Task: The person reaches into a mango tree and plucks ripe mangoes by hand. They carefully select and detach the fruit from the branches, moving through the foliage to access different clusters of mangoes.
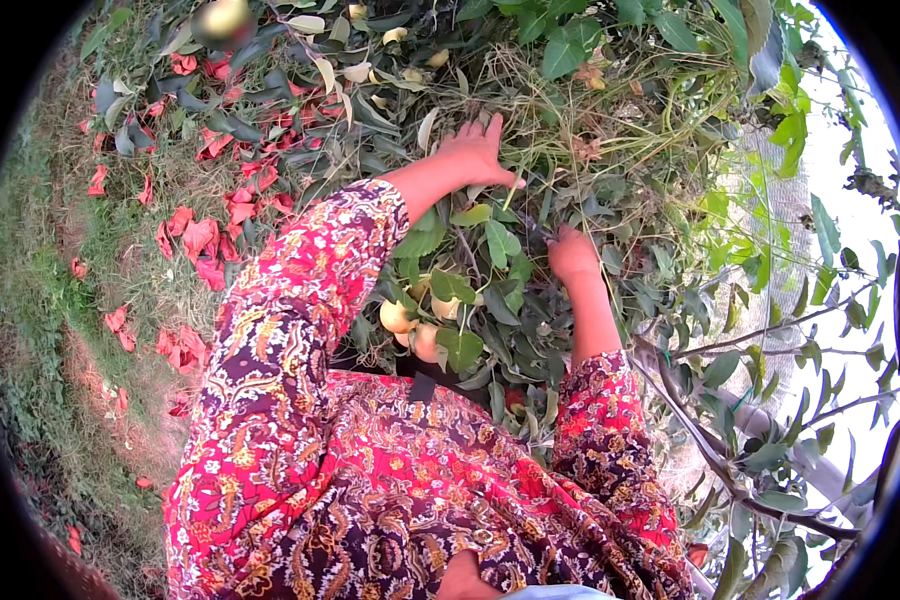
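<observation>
My left hand (pixel 474 155) reaches into dense leaves and dry grass with its fingers spread. Its thumb lies beside a thin green stem (pixel 516 176), and its fingertips are partly lost among the foliage. Lower and to the right, my right hand (pixel 574 256) has its fingers curled around a thin branch (pixel 536 225). Green leaves (pixel 499 244) fill the gap between both hands. Below them, close to my patterned red and dark garment (pixel 420 465), hangs a cluster of pale yellow-pink apples (pixel 426 343), partly covered by leaves.
Crumpled red paper pieces (pixel 200 238) litter the grassy ground (pixel 112 262) at left. More pale apples (pixel 394 35) show among leaves at the top, one blurred apple (pixel 223 19) very near. Bare-stemmed branches (pixel 720 465) spread at lower right. Tangled dry stalks (pixel 592 97) lie beyond my hands.
</observation>
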Tool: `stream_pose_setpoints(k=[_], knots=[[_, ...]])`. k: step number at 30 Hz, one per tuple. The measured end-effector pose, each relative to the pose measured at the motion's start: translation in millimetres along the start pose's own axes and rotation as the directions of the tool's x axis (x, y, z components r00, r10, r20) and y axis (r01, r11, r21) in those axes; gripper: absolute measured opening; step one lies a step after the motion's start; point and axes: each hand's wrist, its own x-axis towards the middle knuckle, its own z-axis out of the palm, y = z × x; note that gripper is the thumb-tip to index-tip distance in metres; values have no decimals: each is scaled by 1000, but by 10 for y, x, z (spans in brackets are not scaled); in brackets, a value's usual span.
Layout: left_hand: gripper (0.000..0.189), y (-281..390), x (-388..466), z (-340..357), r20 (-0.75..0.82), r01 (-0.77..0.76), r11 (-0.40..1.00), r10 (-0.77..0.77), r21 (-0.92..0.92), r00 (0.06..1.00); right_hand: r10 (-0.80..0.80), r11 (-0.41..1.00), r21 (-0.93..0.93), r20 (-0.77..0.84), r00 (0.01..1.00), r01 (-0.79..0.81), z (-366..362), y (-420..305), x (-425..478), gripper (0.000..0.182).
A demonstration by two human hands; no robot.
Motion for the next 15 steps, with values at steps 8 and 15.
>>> stream_pose_setpoints(k=[8, 15], knots=[[63, 132, 626, 352, -41, -71, 997, 72, 17, 997, 99, 969, -233, 54, 994, -84, 73, -40, 63, 31], [36, -251, 837, -1455, -226, -168, 665, 464, 728, 857, 61, 964, -255, -82, 995, -80, 465, 6, 2, 29]])
